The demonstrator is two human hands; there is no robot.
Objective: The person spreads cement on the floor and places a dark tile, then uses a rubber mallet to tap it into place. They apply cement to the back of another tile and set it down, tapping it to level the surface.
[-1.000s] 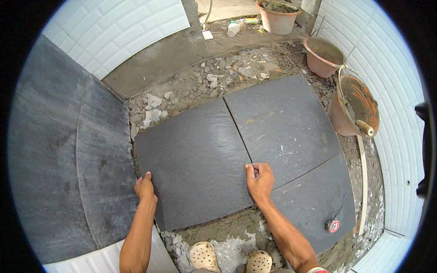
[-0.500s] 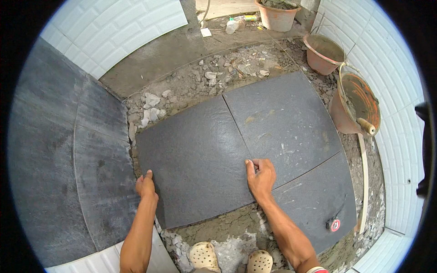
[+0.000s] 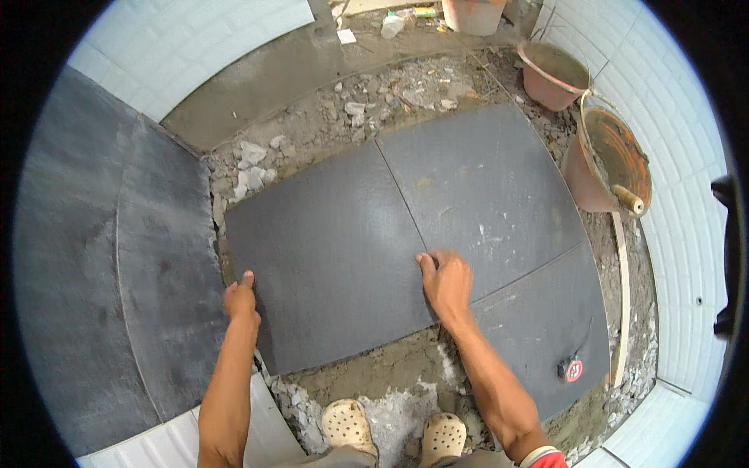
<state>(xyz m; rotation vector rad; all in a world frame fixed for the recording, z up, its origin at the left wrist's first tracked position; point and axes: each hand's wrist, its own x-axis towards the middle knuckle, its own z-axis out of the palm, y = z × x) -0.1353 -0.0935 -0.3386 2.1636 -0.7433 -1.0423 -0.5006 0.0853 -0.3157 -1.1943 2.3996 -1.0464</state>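
The floor tile at the dial's centre looks like slate to me, matt with a soft sheen. Coarse, crumbly rubble lies at twelve o'clock, rough mortar at six. Towards three, the bucket is scuffed plastic, the wall tiles smoothly glazed.

A dark grey, rectangular slate-look floor tile lies face up, mortar showing along its near edge, a matching tile beside its right edge.
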